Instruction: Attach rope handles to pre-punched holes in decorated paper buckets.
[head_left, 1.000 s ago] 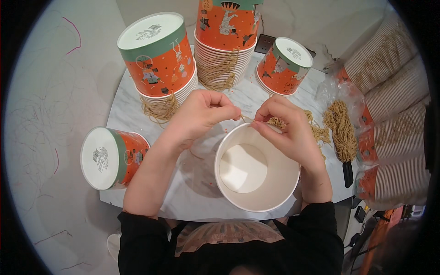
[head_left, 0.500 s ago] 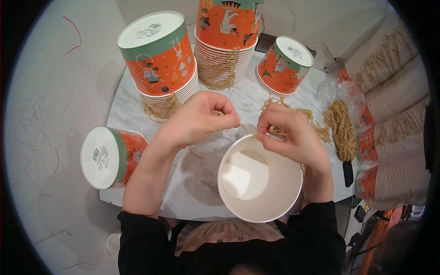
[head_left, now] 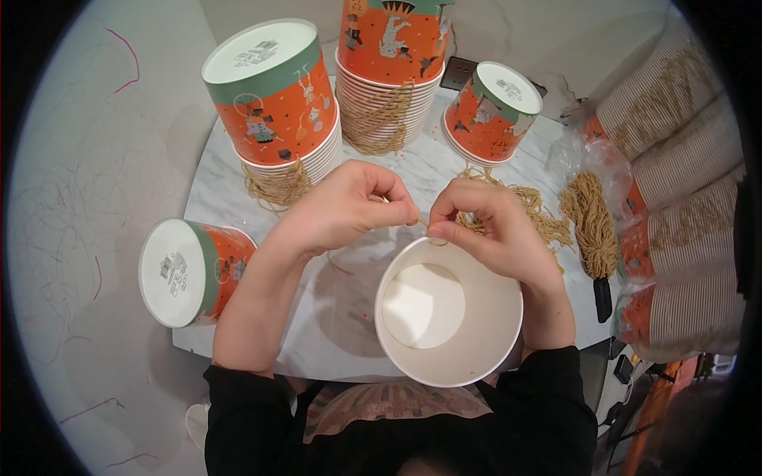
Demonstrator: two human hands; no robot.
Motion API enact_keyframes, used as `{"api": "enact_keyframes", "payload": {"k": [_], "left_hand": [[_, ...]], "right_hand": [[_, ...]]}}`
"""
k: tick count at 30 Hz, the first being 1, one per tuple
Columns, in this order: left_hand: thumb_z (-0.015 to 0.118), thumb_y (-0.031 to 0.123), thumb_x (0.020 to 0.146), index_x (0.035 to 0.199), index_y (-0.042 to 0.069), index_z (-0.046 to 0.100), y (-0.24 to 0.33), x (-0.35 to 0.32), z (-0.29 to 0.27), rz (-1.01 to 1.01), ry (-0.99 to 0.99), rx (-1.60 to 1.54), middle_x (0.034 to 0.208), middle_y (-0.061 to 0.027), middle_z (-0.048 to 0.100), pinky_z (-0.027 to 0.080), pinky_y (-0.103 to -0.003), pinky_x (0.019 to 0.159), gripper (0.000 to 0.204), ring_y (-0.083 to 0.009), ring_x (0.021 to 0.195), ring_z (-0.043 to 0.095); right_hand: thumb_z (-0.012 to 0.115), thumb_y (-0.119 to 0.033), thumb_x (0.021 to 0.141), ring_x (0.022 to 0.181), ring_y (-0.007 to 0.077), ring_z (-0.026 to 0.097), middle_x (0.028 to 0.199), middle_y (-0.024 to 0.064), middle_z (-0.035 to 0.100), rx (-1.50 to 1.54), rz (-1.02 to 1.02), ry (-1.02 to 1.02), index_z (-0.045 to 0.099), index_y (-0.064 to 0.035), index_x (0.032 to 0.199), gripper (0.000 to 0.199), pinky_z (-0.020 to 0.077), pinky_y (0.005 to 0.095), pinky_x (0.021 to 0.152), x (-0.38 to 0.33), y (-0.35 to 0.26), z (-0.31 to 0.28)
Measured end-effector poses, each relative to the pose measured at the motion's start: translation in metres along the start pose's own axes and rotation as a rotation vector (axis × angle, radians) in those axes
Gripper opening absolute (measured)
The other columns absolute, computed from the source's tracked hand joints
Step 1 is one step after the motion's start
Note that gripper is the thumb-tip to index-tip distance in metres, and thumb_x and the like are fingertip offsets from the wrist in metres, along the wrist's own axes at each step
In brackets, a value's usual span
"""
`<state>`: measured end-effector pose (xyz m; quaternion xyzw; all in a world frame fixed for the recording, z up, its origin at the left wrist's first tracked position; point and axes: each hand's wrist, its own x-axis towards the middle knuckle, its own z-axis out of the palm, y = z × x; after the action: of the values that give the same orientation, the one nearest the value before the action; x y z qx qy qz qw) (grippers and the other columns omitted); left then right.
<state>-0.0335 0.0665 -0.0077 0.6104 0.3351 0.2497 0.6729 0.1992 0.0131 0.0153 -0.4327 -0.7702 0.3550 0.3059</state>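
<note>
A white-lined paper bucket [head_left: 488, 337] stands with its mouth toward me at the table's front edge. Above its far rim, a thin tan cord [head_left: 423, 224] runs between my two hands. Fingers and thumb of my left hand [head_left: 345, 205] pinch one part of it. My right hand [head_left: 490, 226] grips the cord a short way along, right over the rim, with its wrist beside the bucket. A small loop of cord shows under the right fingertips, just inside the rim. Behind that hand lies a loose heap of the same cord [head_left: 548, 218].
Upside-down stacks of orange and green buckets stand at the back left [head_left: 286, 111], back middle [head_left: 389, 103] and back right [head_left: 492, 115]. One bucket [head_left: 173, 274] lies on its side at the left. A cord bundle [head_left: 594, 226] and bagged bucket stacks [head_left: 683, 182] line the right.
My right hand has shifted a little left, bringing its fingertips closer to the left ones. The cord span between them is shorter. The bucket has barely moved.
</note>
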Motion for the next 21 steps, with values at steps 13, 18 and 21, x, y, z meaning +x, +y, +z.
{"api": "enact_keyframes", "payload": {"k": [13, 18, 21], "left_hand": [[0.072, 0.020, 0.092, 0.089, 0.001, 0.070, -0.012, 0.010, 0.003, 0.073, 0.099, 0.174, 0.071, 0.0050, 0.059, 0.036, -0.022, 0.054, 0.019, -0.0016, 0.061, 0.044], [0.071, 0.020, 0.092, 0.095, 0.002, 0.070, -0.018, 0.013, 0.002, 0.165, 0.112, 0.177, 0.077, 0.0043, 0.061, 0.036, -0.022, 0.055, 0.018, -0.0010, 0.062, 0.043], [0.071, 0.018, 0.093, 0.103, 0.002, 0.069, -0.014, 0.011, 0.003, 0.163, 0.121, 0.137, 0.084, 0.0027, 0.063, 0.037, -0.022, 0.055, 0.019, -0.0015, 0.061, 0.044]], "right_hand": [[0.075, -0.015, 0.094, 0.071, 0.0049, 0.061, 0.086, 0.0018, 0.070, 0.656, 0.406, -0.081, 0.070, -0.0008, 0.096, 0.015, 0.0477, 0.0192, 0.062, 0.019, 0.033, 0.001], [0.075, -0.014, 0.091, 0.071, 0.0049, 0.061, 0.079, 0.0007, 0.069, 0.668, 0.424, -0.113, 0.072, -0.0012, 0.092, 0.013, 0.0470, 0.0197, 0.064, 0.019, 0.034, 0.001], [0.073, -0.014, 0.090, 0.070, 0.0053, 0.060, 0.077, -0.0002, 0.068, 0.633, 0.474, -0.119, 0.072, -0.0012, 0.090, 0.013, 0.0461, 0.0205, 0.064, 0.020, 0.031, 0.001]]}}
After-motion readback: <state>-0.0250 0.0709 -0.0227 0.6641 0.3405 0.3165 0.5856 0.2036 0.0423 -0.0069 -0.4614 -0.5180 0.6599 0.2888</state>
